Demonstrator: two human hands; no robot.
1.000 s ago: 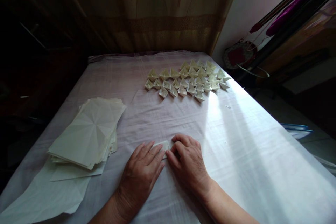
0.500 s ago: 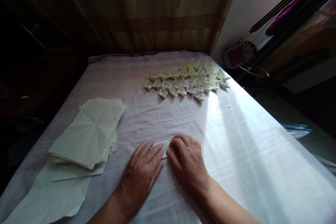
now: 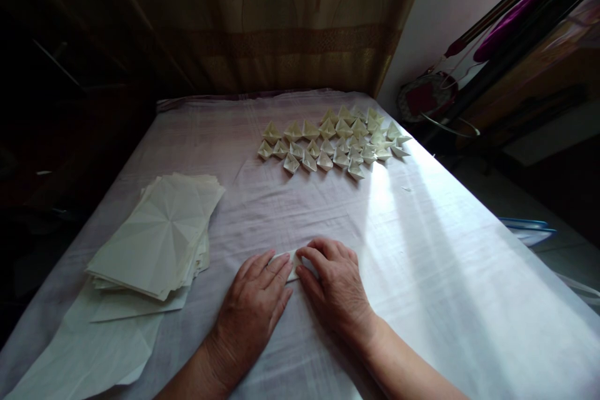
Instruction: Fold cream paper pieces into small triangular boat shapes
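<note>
A small piece of folded white paper lies on the cloth near the front of the table, mostly covered by my fingers. My left hand rests flat over its left part, fingers stretched out and pressing down. At the right end, my right hand has its thumb and curled fingers closed on the paper's edge; the exact grip underneath is hidden. To the left lies a stack of creased paper sheets, with looser sheets sticking out below it.
Several folded paper boats stand in rows at the back right of the cloth-covered table. A tiny paper scrap lies right of them. A curtain hangs behind, and blue-edged plastic items are beyond the right edge.
My right thumb and fingertips have slid slightly left along the folded paper, so less of it shows. My left hand stays pressed in nearly the same place.
</note>
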